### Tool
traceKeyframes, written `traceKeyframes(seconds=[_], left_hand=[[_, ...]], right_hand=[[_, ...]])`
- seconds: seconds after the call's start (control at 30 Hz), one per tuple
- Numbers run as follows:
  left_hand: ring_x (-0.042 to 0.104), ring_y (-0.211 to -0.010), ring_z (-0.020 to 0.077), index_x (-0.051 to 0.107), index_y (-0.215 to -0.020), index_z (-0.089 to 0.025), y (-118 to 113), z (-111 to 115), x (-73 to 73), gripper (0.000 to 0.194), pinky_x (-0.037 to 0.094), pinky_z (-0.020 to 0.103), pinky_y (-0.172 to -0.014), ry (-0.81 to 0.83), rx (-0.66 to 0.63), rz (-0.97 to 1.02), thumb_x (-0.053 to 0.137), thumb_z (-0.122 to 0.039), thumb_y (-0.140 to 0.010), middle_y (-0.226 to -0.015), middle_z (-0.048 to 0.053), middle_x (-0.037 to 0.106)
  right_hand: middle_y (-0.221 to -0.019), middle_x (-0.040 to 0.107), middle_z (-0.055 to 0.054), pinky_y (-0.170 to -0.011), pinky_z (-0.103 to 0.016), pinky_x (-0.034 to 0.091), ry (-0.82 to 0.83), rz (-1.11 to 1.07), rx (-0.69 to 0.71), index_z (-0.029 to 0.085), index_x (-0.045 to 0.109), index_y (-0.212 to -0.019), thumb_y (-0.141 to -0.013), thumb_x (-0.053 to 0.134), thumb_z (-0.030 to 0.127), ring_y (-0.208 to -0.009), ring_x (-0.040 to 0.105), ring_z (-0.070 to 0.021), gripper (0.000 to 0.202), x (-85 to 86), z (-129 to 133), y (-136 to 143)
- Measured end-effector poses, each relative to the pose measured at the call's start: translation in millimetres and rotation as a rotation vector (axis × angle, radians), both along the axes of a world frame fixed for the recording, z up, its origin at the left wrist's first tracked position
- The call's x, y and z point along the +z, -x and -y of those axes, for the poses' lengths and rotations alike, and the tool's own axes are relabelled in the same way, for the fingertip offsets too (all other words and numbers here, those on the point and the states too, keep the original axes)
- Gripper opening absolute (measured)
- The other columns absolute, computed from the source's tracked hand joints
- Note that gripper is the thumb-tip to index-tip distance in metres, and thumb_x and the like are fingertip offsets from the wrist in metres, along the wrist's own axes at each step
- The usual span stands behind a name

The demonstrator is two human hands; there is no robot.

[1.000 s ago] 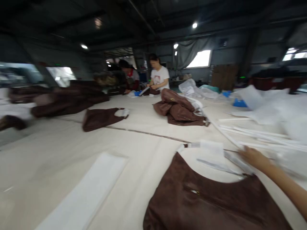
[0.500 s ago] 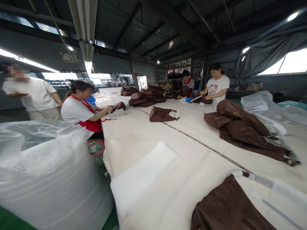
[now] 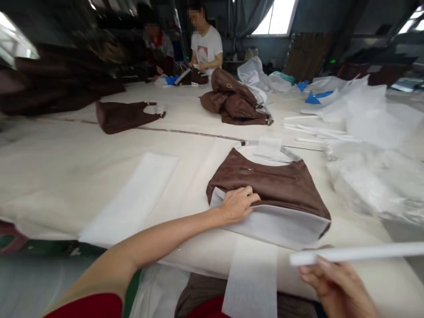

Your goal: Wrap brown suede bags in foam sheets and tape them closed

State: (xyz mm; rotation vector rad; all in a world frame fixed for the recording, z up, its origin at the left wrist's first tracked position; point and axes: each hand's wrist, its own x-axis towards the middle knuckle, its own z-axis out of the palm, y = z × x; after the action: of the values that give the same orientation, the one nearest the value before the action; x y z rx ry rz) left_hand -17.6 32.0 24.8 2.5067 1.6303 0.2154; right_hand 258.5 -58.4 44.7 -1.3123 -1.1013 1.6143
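A brown leather handbag (image 3: 265, 181) lies on the table in front of me, with a zip across its face and its strap wrapped in white. A pale sheet (image 3: 285, 225) shows along its near edge. My left hand (image 3: 239, 204) grips the bag near that edge with curled fingers; some fingertips are hidden. In my right hand (image 3: 338, 278) is a white foam rod (image 3: 361, 253), pinched near one end and pointing off to the right. Beneath the bag, a strip of white sheet (image 3: 251, 278) hangs over the table's front edge.
A flat white foam sheet (image 3: 132, 198) lies to the left. Farther back are another brown bag (image 3: 129, 115) and a pile of brown bags (image 3: 236, 101). Several white rods (image 3: 314, 130) and clear plastic (image 3: 377, 176) lie right. A co-worker (image 3: 207, 48) handles something across the table.
My view has swung right and down. Both my hands have come into view, the left on the handbag and the right with the foam rod. The bag now shows almost whole.
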Motion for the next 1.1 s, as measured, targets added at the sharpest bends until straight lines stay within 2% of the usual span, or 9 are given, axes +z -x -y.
traceKeyframes(seconds=[0.1,0.3,0.43,0.6,0.73,0.87,0.9,1.0,1.1], left_hand=[[0.058,-0.096,0.0194,0.057,-0.108,-0.027,-0.2,-8.4,15.6,0.019,0.044,0.028,-0.07,0.14,0.006,0.01,0.052,-0.04,-0.095,-0.104,0.001,0.055],[0.06,-0.087,0.0195,0.056,-0.099,-0.025,-5.7,-16.7,37.7,0.016,0.04,0.027,-0.063,0.223,0.001,-0.037,0.055,-0.039,-0.092,-0.096,0.0,0.056],[0.06,-0.088,0.0201,0.056,-0.095,-0.025,-7.0,-21.4,45.0,0.014,0.039,0.027,-0.064,0.253,-0.024,-0.057,0.057,-0.039,-0.09,-0.09,0.0,0.055],[0.058,-0.09,0.0205,0.055,-0.094,-0.025,-3.0,-17.8,43.6,0.023,0.039,0.028,-0.064,0.222,-0.09,-0.076,0.057,-0.047,-0.09,-0.094,0.0,0.054],[0.057,-0.092,0.0206,0.055,-0.096,-0.025,-1.5,-14.1,35.0,0.018,0.04,0.028,-0.063,0.141,-0.104,-0.133,0.061,-0.04,-0.09,-0.099,0.001,0.055],[0.056,-0.095,0.0198,0.056,-0.1,-0.025,0.4,-9.3,25.1,0.014,0.04,0.027,-0.062,0.063,-0.137,-0.144,0.06,-0.036,-0.092,-0.104,0.002,0.055],[0.055,-0.096,0.0198,0.057,-0.101,-0.025,1.1,-8.1,23.5,0.013,0.04,0.027,-0.063,0.038,-0.147,-0.141,0.059,-0.035,-0.093,-0.105,0.002,0.055],[0.054,-0.096,0.0198,0.058,-0.103,-0.024,2.7,-7.2,20.6,0.013,0.041,0.027,-0.063,-0.039,-0.196,-0.139,0.059,-0.031,-0.093,-0.106,0.003,0.054],[0.053,-0.091,0.0192,0.059,-0.104,-0.023,3.5,-8.9,13.8,0.013,0.039,0.027,-0.06,-0.119,-0.268,-0.169,0.06,-0.025,-0.092,-0.104,0.004,0.055]], right_hand=[[-0.069,0.07,-0.003,-0.061,-0.032,0.061,0.295,-0.36,-0.19,0.016,0.061,-0.078,-0.061,0.089,0.037,-0.066,0.072,-0.0228,0.038,-15.0,17.3,60.1],[-0.068,0.07,-0.005,-0.059,-0.028,0.059,0.406,-0.648,-0.16,0.013,0.062,-0.075,-0.059,0.082,0.026,-0.067,0.073,-0.0222,0.028,-26.1,-9.3,174.8],[-0.062,0.066,-0.003,-0.058,-0.029,0.058,0.401,-0.605,-0.082,0.013,0.063,-0.076,-0.065,0.07,0.023,-0.062,0.07,-0.0208,0.016,-28.7,-31.1,214.3],[-0.07,0.066,0.001,-0.058,-0.03,0.057,0.286,-0.5,0.017,0.021,0.063,-0.092,-0.083,0.06,0.045,-0.06,0.066,-0.0166,0.025,-29.2,-51.2,237.2],[-0.061,0.06,0.003,-0.055,-0.029,0.054,0.18,-0.281,0.278,0.021,0.062,-0.09,-0.086,0.055,0.056,-0.062,0.065,-0.0173,0.036,-35.3,-48.2,229.7],[-0.055,0.057,0.001,-0.058,-0.034,0.054,0.09,-0.056,0.398,0.019,0.058,-0.07,-0.078,0.07,0.043,-0.056,0.062,-0.0188,0.028,-35.0,-30.6,172.8],[-0.06,0.06,-0.001,-0.065,-0.036,0.055,-0.021,0.054,0.379,0.019,0.058,-0.068,-0.077,0.071,0.036,-0.062,0.063,-0.02,0.024,-29.9,-30.1,151.5],[-0.108,0.068,-0.014,-0.095,-0.05,0.047,-0.87,0.688,0.283,0.016,0.067,-0.101,-0.085,0.062,0.028,-0.105,0.061,-0.0297,0.02,-6.9,-50.4,87.5],[-0.134,0.059,-0.016,-0.104,-0.061,0.039,-1.224,1.148,0.361,0.017,0.06,-0.127,-0.085,0.061,0.019,-0.125,0.05,-0.0371,0.042,1.4,-88.6,43.9]])
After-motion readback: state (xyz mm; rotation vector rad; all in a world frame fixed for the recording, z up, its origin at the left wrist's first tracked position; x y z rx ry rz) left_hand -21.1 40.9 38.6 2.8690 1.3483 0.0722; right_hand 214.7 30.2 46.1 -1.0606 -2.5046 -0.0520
